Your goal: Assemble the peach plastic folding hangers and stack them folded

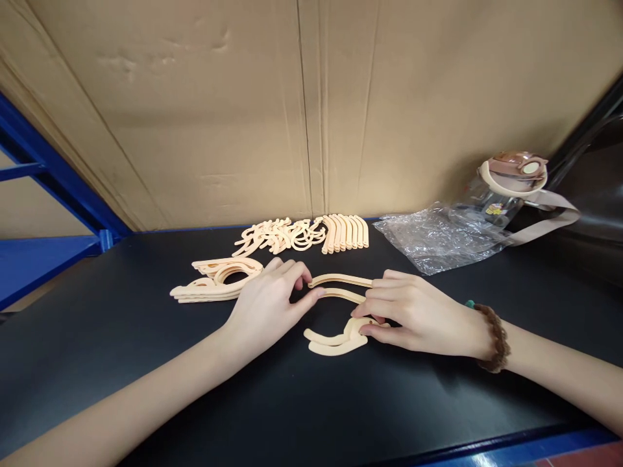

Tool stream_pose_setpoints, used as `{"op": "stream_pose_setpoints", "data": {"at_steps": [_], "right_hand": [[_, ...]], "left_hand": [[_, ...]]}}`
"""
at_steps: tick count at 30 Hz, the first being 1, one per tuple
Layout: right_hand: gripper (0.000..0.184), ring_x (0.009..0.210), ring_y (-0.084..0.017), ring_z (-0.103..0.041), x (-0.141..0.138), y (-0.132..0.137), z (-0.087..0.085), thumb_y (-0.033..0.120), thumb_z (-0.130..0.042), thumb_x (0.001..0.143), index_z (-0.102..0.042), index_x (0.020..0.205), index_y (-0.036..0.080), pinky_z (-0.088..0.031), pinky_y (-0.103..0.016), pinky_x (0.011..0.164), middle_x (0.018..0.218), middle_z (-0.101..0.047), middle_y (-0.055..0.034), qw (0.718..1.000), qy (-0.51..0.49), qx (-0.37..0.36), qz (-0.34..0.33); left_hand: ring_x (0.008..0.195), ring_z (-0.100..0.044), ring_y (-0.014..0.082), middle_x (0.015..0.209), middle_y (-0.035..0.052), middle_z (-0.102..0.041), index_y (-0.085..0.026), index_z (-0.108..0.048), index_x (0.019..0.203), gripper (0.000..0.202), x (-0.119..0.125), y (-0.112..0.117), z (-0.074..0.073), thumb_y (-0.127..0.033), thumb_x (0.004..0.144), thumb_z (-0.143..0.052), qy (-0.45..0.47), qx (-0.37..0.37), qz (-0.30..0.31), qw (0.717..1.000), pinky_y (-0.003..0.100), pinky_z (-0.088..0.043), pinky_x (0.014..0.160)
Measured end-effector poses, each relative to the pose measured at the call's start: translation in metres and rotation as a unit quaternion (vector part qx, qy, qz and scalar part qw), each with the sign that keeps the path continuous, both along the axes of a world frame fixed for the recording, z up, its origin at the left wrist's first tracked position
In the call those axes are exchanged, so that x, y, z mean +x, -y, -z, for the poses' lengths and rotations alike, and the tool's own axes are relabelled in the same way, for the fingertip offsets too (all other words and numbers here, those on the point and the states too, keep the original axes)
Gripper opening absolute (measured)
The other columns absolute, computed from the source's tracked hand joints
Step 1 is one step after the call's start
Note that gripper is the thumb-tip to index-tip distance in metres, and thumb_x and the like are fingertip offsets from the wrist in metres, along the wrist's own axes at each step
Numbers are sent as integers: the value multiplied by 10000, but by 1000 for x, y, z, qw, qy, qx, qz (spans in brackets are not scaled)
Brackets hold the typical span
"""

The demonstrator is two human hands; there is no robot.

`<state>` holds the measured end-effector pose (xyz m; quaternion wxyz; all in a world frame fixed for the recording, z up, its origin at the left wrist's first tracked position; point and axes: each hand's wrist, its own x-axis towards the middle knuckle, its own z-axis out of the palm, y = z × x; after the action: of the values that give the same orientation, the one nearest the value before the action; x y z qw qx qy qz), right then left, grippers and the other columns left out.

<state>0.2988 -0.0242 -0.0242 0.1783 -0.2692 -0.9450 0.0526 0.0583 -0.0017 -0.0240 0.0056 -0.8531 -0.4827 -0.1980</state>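
Note:
My left hand (272, 292) has its thumb and curled fingertips at the left ends of two curved cream plastic strips (341, 279), which look like folding-hanger arms. The right ends of these strips pass behind the fingers of my right hand (413, 311). That hand, with a brown band at the wrist, pinches a cream hanger centre piece (356, 327) low over the black table. Two curved arms (333, 349) reach left from the centre piece; its right end is partly hidden by my fingers. Beside my left hand lies a stack of folded cream hangers (209, 292).
At the back of the black table (272, 402) are a loose pile of cream hooks and parts (277, 233) and a row of curved arms (345, 233). A clear plastic bag (428, 237) and a strapped bottle (511, 178) stand back right, before a cardboard wall (219, 110).

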Motion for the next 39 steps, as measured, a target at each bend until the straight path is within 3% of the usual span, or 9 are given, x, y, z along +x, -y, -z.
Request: {"op": "stream_pose_setpoints", "data": {"at_steps": [4, 7, 12, 16, 22, 26, 31, 39], "right_hand": [[151, 750, -126, -556, 1, 1, 1, 215, -507, 928, -654, 940, 187, -285, -294, 697, 822, -685, 9, 1000, 4, 6, 3], [154, 760, -124, -560, 2, 1, 1, 232, -508, 929, -658, 932, 194, -288, -292, 699, 834, -684, 6, 1000, 10, -7, 1], [180, 748, -118, -560, 2, 0, -2, 315, -531, 926, -660, 946, 191, -302, -288, 707, 834, -671, 4, 999, 20, -47, 1], [230, 721, -122, -548, 3, 0, -3, 353, -510, 940, -667, 971, 187, -302, -291, 694, 795, -659, 3, 999, 6, -49, 1], [246, 733, -126, -538, 5, 1, -2, 383, -603, 873, -657, 1014, 190, -305, -290, 727, 800, -640, 11, 998, 16, -54, -5], [261, 751, -126, -540, 6, 1, -1, 371, -584, 887, -642, 1051, 176, -299, -289, 730, 844, -647, 0, 998, 31, -47, 7], [176, 725, -123, -528, 4, 0, -2, 304, -542, 906, -654, 965, 182, -284, -291, 690, 806, -634, 2, 999, 35, -38, 4], [234, 763, -141, -553, 4, 0, 0, 389, -545, 912, -665, 957, 193, -323, -296, 731, 866, -654, -18, 999, 15, -34, 37]], "left_hand": [[899, -564, 206, 903, 35, -630, -187, -608, 854, 200, 0, -24, -15, -234, 938, -432, -114, 70, 10, 991, 311, -444, 734], [968, -556, 242, 966, 83, -629, -160, -626, 910, 207, 0, -50, -21, -198, 928, -424, -208, 100, 10, 973, 335, -450, 778], [942, -551, 257, 912, 91, -627, -165, -627, 777, 207, 0, -82, -18, -246, 894, -477, -233, 87, 31, 968, 335, -453, 759], [908, -544, 248, 908, 97, -615, -170, -629, 836, 183, 2, -93, -17, -244, 873, -466, -228, 76, 26, 970, 315, -447, 707], [815, -553, 227, 758, 67, -618, -192, -626, 676, 174, 8, -105, -26, -200, 790, -495, -240, 7, 52, 969, 277, -406, 615], [765, -558, 212, 717, 50, -614, -195, -616, 646, 118, 11, -106, -30, -204, 735, -539, -242, -12, 56, 969, 265, -389, 582], [827, -565, 206, 782, 54, -604, -179, -582, 651, 94, 15, -98, -33, -200, 731, -538, -231, 22, 61, 971, 254, -396, 587], [895, -544, 224, 820, 70, -591, -162, -555, 756, 74, 28, -48, -51, -167, 769, -482, -219, 133, 99, 961, 271, -422, 615]]}}
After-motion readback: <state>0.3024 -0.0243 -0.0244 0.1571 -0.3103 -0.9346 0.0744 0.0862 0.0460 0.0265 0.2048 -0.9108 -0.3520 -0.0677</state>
